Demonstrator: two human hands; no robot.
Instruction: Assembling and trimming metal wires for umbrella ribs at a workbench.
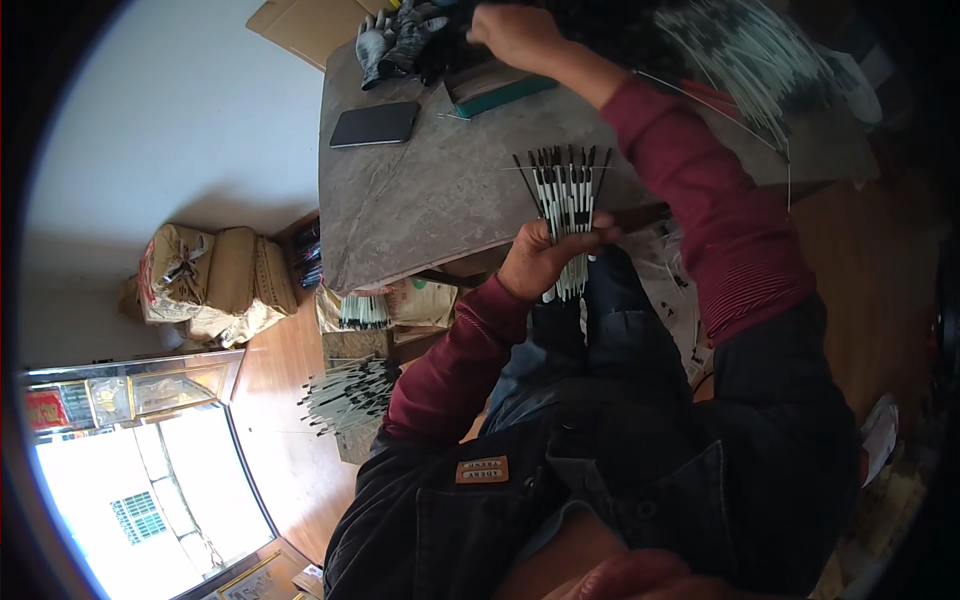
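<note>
bundle of thin sticks [567,215], white with black bands and dark tips, fanned out upright over the near edge of the grey table [420,210]. gripped at the lower part by the left hand [540,262], fingers curled round the stems, thumb pressed across the front. tips pointing away from the body, spread like a fan; lower ends poking out below the fist, above the lap.

right hand [515,32] reaching far across the table, sleeve dark red, fingers bent down onto dark material at the far edge; cannot tell whether pinching anything there. well apart from the bundle.

on the table: dark flat phone [374,124] lying near the left edge; pair of grey work gloves [392,42] at the far corner; green-edged flat box [500,92] just beside the right hand. large loose heap of similar pale sticks [745,50] at the far right of the table.

below the table, on the wooden floor [290,450]: more stick bundles [345,395] lying on a carton, tan sacks [215,280] against the wall.
</note>
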